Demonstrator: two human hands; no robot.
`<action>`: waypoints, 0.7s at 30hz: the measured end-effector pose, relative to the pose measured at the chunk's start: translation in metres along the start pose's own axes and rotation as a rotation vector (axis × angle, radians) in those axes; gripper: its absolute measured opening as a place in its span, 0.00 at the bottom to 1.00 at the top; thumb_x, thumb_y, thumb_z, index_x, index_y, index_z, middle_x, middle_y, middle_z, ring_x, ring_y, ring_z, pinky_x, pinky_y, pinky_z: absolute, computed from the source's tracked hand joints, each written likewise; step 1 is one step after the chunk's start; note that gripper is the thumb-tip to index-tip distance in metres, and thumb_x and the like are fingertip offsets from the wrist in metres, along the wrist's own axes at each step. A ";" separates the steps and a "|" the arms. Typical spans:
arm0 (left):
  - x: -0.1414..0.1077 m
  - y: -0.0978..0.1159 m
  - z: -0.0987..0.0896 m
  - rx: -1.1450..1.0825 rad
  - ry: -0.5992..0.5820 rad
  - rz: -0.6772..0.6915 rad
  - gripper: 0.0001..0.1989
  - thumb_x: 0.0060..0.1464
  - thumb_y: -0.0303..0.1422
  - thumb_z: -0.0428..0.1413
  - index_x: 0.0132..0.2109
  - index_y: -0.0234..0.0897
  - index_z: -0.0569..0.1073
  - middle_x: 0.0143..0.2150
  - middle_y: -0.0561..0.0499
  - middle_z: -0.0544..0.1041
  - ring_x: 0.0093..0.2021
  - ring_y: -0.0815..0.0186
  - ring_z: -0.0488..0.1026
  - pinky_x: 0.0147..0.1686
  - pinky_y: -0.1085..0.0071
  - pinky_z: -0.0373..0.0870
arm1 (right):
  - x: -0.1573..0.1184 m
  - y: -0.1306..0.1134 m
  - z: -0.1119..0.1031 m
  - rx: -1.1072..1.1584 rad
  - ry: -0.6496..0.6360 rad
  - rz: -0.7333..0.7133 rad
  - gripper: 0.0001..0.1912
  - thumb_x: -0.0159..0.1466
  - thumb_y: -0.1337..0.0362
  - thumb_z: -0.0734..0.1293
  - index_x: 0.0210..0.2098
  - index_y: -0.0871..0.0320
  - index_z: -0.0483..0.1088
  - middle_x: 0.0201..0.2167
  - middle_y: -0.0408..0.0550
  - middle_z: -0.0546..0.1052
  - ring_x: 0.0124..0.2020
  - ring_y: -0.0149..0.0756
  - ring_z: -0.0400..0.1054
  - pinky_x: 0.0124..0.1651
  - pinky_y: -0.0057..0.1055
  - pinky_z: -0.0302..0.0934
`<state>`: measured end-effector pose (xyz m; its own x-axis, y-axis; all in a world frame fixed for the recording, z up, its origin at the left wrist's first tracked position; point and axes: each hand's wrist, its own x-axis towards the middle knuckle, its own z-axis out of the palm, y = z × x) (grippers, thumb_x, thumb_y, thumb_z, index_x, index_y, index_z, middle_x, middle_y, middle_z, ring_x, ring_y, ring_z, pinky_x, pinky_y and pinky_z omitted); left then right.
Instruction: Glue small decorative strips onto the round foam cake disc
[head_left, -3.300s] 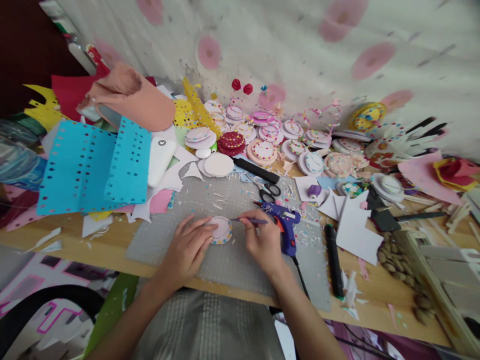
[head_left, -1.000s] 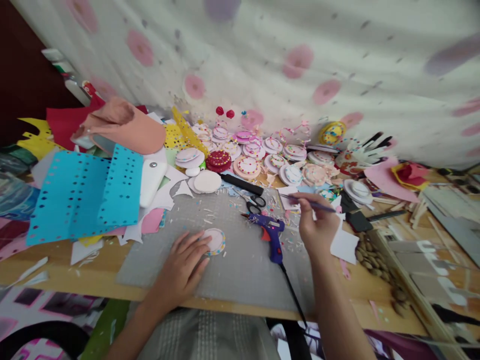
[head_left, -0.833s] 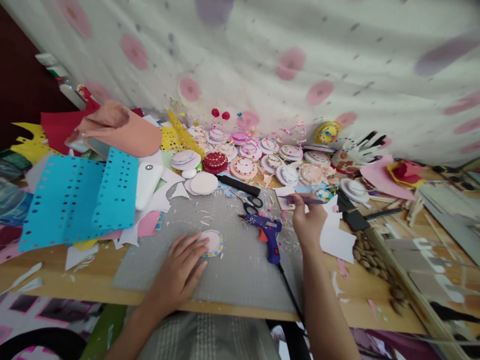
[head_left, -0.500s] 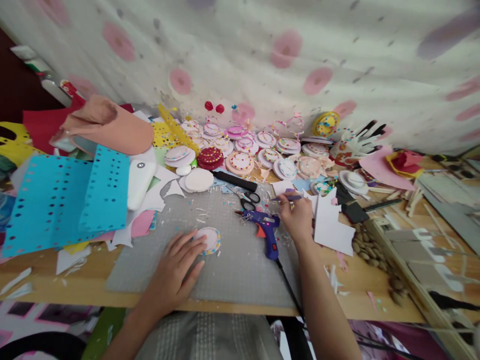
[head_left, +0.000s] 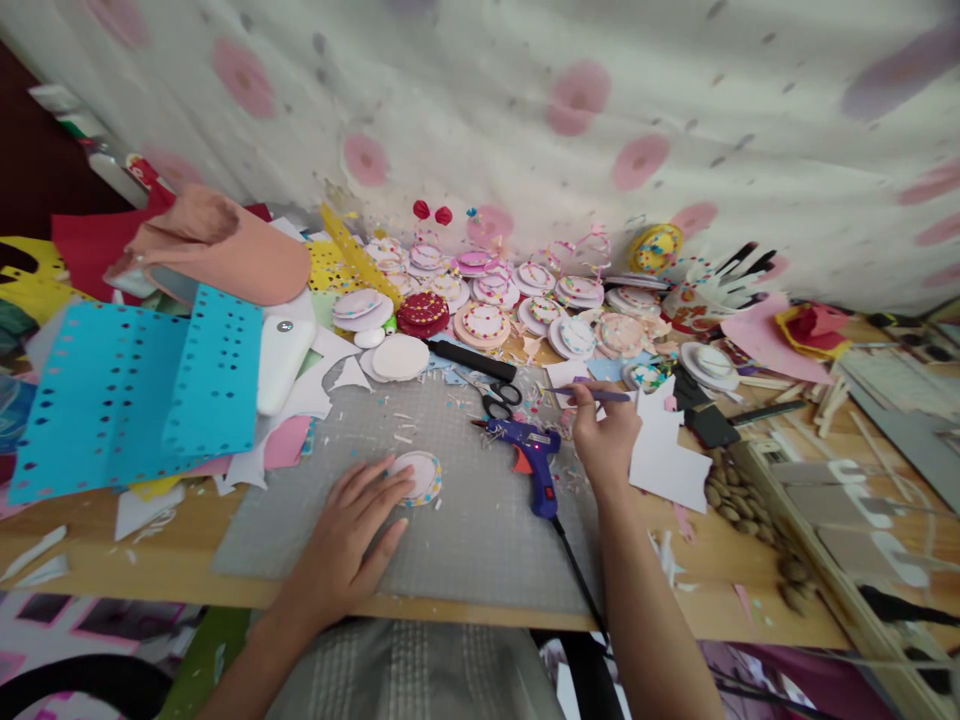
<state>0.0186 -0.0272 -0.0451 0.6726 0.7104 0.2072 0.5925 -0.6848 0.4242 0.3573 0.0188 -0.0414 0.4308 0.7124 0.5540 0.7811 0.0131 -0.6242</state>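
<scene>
Right fingers (head_left: 583, 412) pinched a purple tool (head_left: 607, 395), left fingers (head_left: 388, 496) lay loosely spread on the disc (head_left: 427, 478) toward the counter's front edge (head_left: 450, 613), and the right arm (head_left: 637, 580) snagging the cord (head_left: 579, 573) could jerk the glue gun (head_left: 536, 452) against it.

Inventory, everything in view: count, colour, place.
table: 1, tan, beneath
mat: 1, grey, centre
dotted disc: 1, white, on mat
glue gun: 1, blue, on mat
tool: 1, purple, near glue gun
scissors: 1, black, behind glue gun
folded sheet: 1, blue, left
cap: 1, peach, rear left
layered discs: many, mixed, rear
lumps: many, brown, right
paper scraps: many, mixed, scattered
curtain: 1, white, back
left hand: 1, on disc
right hand: 1, holding tool
</scene>
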 end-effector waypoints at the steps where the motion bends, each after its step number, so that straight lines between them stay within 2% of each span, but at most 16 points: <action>1: 0.000 0.000 0.000 -0.004 0.001 -0.002 0.23 0.62 0.26 0.48 0.63 0.39 0.58 0.62 0.47 0.68 0.67 0.57 0.53 0.64 0.52 0.49 | 0.000 0.000 0.000 0.007 0.002 0.001 0.10 0.64 0.60 0.62 0.31 0.57 0.72 0.26 0.49 0.78 0.31 0.43 0.73 0.38 0.38 0.63; 5: -0.001 0.001 -0.002 -0.038 0.049 -0.009 0.23 0.61 0.25 0.47 0.63 0.37 0.58 0.63 0.44 0.65 0.66 0.56 0.54 0.63 0.52 0.50 | -0.002 -0.002 0.001 0.024 -0.030 0.001 0.11 0.64 0.59 0.62 0.31 0.57 0.72 0.25 0.48 0.77 0.31 0.43 0.72 0.38 0.38 0.63; 8: -0.004 0.001 -0.003 -0.105 0.159 -0.055 0.20 0.61 0.25 0.47 0.60 0.37 0.62 0.61 0.42 0.66 0.62 0.56 0.60 0.61 0.54 0.55 | -0.004 -0.005 0.002 0.018 -0.049 0.021 0.13 0.64 0.57 0.62 0.31 0.58 0.73 0.23 0.48 0.76 0.30 0.44 0.72 0.39 0.40 0.62; 11: -0.008 0.002 -0.004 -0.159 0.366 -0.173 0.12 0.61 0.25 0.47 0.50 0.38 0.68 0.49 0.45 0.71 0.51 0.60 0.68 0.53 0.62 0.63 | -0.005 -0.009 0.002 -0.031 -0.022 0.010 0.13 0.64 0.57 0.61 0.31 0.58 0.72 0.23 0.49 0.76 0.31 0.46 0.71 0.41 0.42 0.62; 14: -0.010 0.003 -0.004 -0.213 0.522 -0.309 0.07 0.62 0.26 0.48 0.39 0.38 0.70 0.37 0.51 0.71 0.40 0.65 0.70 0.42 0.70 0.67 | -0.005 -0.010 0.001 -0.050 -0.008 0.000 0.13 0.64 0.57 0.61 0.31 0.58 0.72 0.24 0.49 0.76 0.31 0.45 0.72 0.41 0.42 0.62; 18: -0.013 0.006 -0.007 -0.287 0.561 -0.502 0.09 0.62 0.31 0.49 0.33 0.39 0.68 0.27 0.55 0.68 0.27 0.69 0.66 0.27 0.75 0.64 | -0.004 -0.007 0.003 -0.036 -0.027 0.010 0.15 0.64 0.56 0.60 0.31 0.59 0.72 0.26 0.51 0.78 0.30 0.44 0.72 0.40 0.41 0.63; 21: -0.015 0.010 -0.012 -0.349 0.578 -0.616 0.16 0.62 0.35 0.50 0.25 0.39 0.62 0.19 0.58 0.60 0.20 0.70 0.59 0.21 0.73 0.57 | -0.003 -0.005 0.004 -0.020 -0.079 0.049 0.16 0.64 0.53 0.60 0.31 0.58 0.70 0.26 0.53 0.79 0.27 0.44 0.73 0.37 0.41 0.64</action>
<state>0.0088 -0.0426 -0.0331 -0.1007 0.9691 0.2253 0.5426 -0.1363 0.8289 0.3502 0.0195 -0.0426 0.4320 0.7652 0.4773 0.7693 -0.0365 -0.6378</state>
